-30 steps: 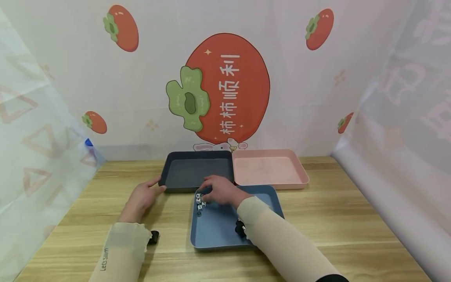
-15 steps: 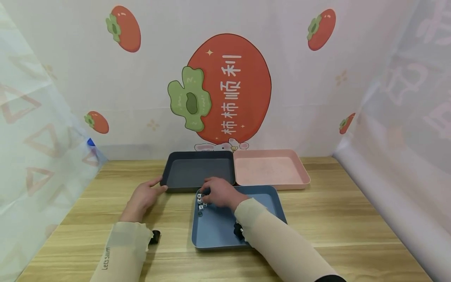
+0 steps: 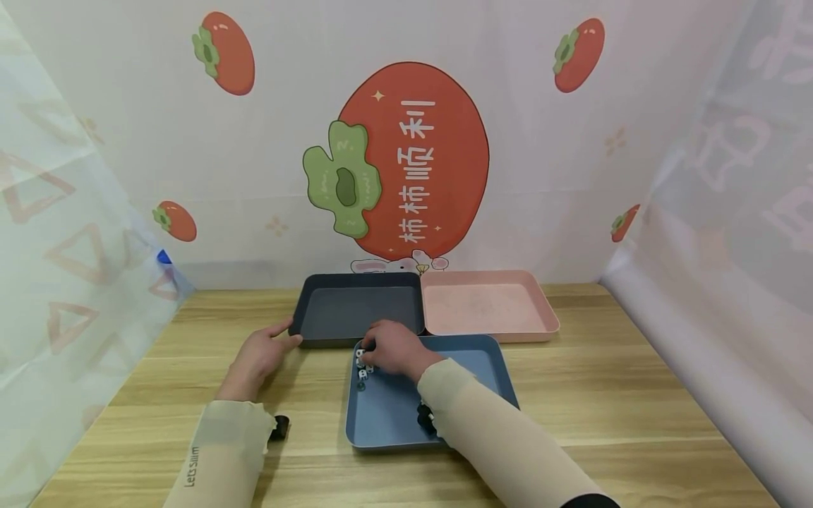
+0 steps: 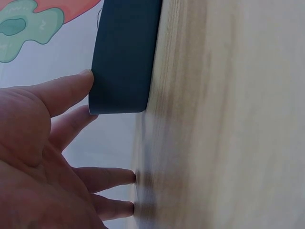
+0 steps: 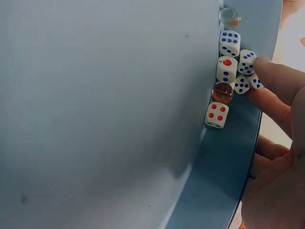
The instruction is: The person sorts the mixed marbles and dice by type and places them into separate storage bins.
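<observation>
So the blue rectangular plastic tray (image 3: 394,416) sits on the light wood-grain tabletop (image 3: 610,409), and all the small stuff is bunched up in its far left corner. The right hand (image 3: 395,347) is right there, thumb and index finger pinched on a white cube die with blue pips (image 5: 256,82). The other white dice (image 5: 227,71) are packed in next to it, plus a clear glass marble with an orange streak (image 5: 230,17) and a brownish-orange glass marble (image 5: 223,93).

Left hand (image 3: 260,351) is off to the left of the blue tray, fingers spread, thumb and index touching a corner of the dark navy rectangular tray (image 3: 356,314). That one's just behind the blue tray, with a pale pink rectangular tray (image 3: 485,307) behind it to the right.
</observation>
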A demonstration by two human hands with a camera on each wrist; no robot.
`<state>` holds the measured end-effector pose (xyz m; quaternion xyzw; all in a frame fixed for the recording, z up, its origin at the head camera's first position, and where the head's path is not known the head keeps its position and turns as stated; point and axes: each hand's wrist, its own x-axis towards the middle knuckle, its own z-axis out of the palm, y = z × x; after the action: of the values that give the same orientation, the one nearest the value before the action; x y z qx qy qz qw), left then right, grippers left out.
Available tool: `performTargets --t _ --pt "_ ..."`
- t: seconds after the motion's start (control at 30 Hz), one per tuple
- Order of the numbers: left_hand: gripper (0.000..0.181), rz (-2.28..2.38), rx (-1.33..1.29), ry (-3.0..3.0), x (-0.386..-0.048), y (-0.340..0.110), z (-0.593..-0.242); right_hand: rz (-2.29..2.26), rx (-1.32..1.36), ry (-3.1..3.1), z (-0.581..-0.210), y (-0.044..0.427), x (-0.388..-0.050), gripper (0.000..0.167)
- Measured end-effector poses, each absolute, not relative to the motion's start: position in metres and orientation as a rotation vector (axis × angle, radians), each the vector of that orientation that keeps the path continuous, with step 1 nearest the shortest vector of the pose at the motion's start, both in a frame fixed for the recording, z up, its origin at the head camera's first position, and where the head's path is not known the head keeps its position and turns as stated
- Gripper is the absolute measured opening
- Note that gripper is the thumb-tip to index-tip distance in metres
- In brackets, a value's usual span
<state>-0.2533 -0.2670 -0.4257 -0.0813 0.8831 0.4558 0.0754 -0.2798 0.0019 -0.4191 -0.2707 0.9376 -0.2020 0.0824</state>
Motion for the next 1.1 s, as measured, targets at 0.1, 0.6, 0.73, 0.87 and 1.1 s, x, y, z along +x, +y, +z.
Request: performTargets --t 0.1,0.6,0.73,0.87,1.1 --pt "0.066 1.356 -0.245 2.656 -0.2535 -0.2671 -0.4257 -0.603 -0.797 2.813 -0.4191 0.0008 -0.2789 0.017" --pt "0.066 1.328 -0.232 2.676 -0.2544 -0.2685 -0.4272 -0.664 -0.762 2.822 -0.4222 -0.0003 -0.2802 0.011" --pt "0.066 1.328 -0.229 2.676 -0.2542 -0.2678 -0.4266 -0.682 -0.766 2.815 -0.4221 0.0007 -0.2808 0.012" --pt "0.066 1.331 -0.225 2.665 -0.2534 -0.268 -0.4257 -0.708 -0.758 2.805 -0.4212 0.001 -0.2797 0.011" --pt "0.067 1.349 -0.225 2.654 -0.2532 -0.2684 -0.425 -0.746 -0.738 2.779 -0.4181 0.0039 -0.2798 0.011"
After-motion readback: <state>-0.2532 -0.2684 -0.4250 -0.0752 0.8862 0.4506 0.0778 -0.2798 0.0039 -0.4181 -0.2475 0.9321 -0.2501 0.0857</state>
